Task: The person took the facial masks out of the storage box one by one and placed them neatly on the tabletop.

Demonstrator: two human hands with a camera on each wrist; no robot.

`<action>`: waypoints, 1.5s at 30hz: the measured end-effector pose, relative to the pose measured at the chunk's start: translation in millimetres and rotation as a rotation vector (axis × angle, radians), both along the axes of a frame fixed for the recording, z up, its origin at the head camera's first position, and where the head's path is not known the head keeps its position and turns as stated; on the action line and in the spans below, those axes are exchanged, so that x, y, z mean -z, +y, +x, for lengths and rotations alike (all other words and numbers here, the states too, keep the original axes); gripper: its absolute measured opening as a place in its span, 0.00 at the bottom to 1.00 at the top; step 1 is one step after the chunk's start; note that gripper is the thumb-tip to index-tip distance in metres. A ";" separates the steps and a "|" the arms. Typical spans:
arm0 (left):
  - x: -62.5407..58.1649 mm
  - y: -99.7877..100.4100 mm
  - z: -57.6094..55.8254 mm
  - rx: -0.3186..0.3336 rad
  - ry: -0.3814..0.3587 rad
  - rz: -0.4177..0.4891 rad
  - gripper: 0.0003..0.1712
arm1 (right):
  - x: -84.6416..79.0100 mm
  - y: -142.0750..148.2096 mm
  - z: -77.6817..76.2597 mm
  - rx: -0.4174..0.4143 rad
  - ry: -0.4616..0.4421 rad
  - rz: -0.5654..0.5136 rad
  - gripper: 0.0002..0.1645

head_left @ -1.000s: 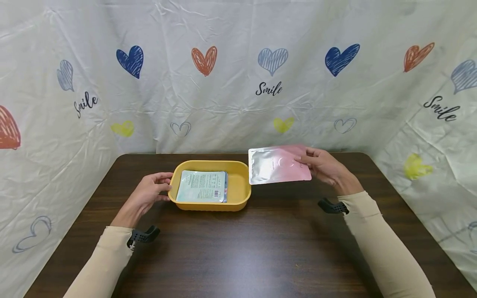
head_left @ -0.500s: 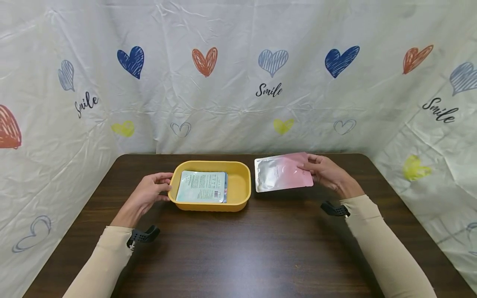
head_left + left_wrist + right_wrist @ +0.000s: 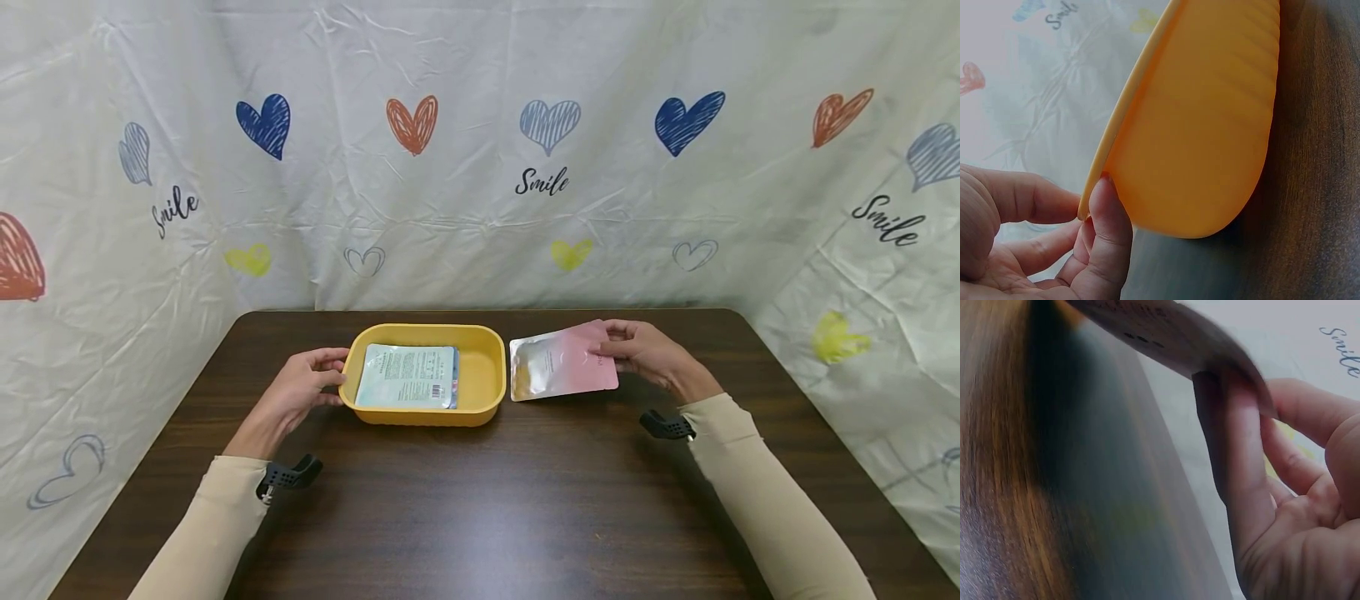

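Observation:
A yellow plastic basket (image 3: 480,375) stands on the table, and my left hand (image 3: 303,383) pinches its left rim between thumb and fingers. The left wrist view shows that rim (image 3: 1107,140) caught between the fingertips. Inside the basket's left part lies a pale green sachet (image 3: 405,375), with a blue sachet (image 3: 454,379) mostly hidden beneath it. My right hand (image 3: 648,354) pinches a pink and silver sachet (image 3: 562,362) at its right end, just right of the basket. In the right wrist view the sachet (image 3: 1172,331) slants above the table, gripped between thumb and fingers.
The dark wooden table (image 3: 480,508) extends in front of the basket and to both sides. Behind it hangs a white cloth (image 3: 465,208) printed with hearts and "Smile". Each wrist wears a black strap (image 3: 288,473).
My right hand has lowered the pink sachet toward the table and nearer to me, and it now lies right of the basket's edge instead of overlapping it. My left hand stays on the rim.

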State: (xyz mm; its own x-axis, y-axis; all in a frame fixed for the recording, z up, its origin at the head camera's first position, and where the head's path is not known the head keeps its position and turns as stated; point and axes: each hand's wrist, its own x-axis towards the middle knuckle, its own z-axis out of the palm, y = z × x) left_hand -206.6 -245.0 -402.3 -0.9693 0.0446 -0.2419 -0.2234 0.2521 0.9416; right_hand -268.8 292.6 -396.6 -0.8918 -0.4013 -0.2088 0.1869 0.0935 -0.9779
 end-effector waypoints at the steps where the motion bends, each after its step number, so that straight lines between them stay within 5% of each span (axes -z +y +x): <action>1: 0.1 0.1 0.0 0.000 0.001 0.001 0.31 | -0.5 -0.4 0.1 0.009 0.008 0.025 0.26; 13: 1.3 -0.4 -0.5 0.001 0.004 -0.001 0.31 | -5.7 0.1 0.1 0.025 0.103 0.347 0.34; 28: 1.7 0.1 -1.4 -0.008 -0.005 -0.006 0.31 | -17.5 0.9 4.2 -0.018 0.313 0.500 0.28; 45: 2.9 -1.4 -1.1 -0.009 0.000 -0.004 0.31 | -25.8 -30.8 3.6 -0.012 0.397 0.317 0.33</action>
